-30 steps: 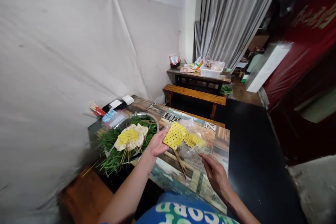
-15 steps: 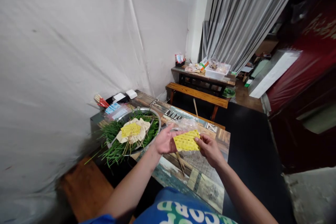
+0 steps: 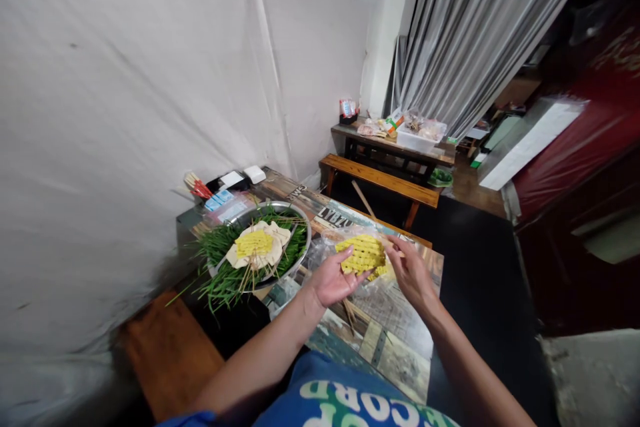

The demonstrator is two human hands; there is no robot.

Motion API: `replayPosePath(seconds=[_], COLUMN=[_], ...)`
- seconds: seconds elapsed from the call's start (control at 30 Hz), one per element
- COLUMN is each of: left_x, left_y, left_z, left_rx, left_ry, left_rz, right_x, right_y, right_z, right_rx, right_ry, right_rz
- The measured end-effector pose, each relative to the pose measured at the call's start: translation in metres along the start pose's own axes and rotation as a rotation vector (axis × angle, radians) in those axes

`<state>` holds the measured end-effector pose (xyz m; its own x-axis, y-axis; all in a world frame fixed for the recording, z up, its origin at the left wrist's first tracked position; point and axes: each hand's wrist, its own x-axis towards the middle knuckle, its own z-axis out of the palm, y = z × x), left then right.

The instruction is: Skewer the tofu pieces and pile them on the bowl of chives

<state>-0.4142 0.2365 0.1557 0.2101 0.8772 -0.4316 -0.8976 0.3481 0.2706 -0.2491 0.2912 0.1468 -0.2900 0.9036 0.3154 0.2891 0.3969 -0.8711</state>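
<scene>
My left hand (image 3: 334,280) holds a yellow perforated sheet (image 3: 362,253), now gathered into folds, over the patterned table (image 3: 395,340). A thin wooden skewer (image 3: 361,197) is pinched in my right hand (image 3: 411,270) against the sheet's right edge, sticking up and away past the folds. Under the sheet lies a clear plastic bag (image 3: 320,255) with more yellow pieces. To the left stands a metal bowl (image 3: 301,232) of green chives topped with pale and yellow skewered sheets (image 3: 257,247).
Loose skewers (image 3: 350,315) lie on the table near me. Chopsticks (image 3: 197,186) and small packets sit by the white tarp wall. A wooden bench (image 3: 380,180) and a far table with a white tub (image 3: 419,137) stand beyond. A brown stool (image 3: 170,353) is at lower left.
A second ago my left hand alone held the sheet flat. My right hand came up with a skewer and joined it, and the sheet is now bunched into folds.
</scene>
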Motion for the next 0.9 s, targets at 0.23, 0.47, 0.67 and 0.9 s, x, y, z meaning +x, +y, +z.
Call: replayPosePath(seconds=[0.23, 0.47, 0.67, 0.9], left_x=[-0.010, -0.002, -0.002, 0.000], left_y=[0.015, 0.033, 0.035, 0.033], left_z=[0.010, 0.020, 0.029, 0.038], left_rx=[-0.032, -0.059, -0.018, 0.023], left_ry=[0.151, 0.151, 0.155, 0.220], left_rz=[0.187, 0.218, 0.241, 0.237], right_x=[-0.105, -0.109, -0.102, -0.095], right_y=[-0.003, 0.010, 0.019, 0.015], right_z=[-0.023, -0.040, -0.049, -0.046], right_rx=[-0.020, -0.083, -0.180, -0.225], right_ry=[-0.196, -0.259, -0.322, -0.224], right_rz=[0.210, -0.088, -0.157, -0.268])
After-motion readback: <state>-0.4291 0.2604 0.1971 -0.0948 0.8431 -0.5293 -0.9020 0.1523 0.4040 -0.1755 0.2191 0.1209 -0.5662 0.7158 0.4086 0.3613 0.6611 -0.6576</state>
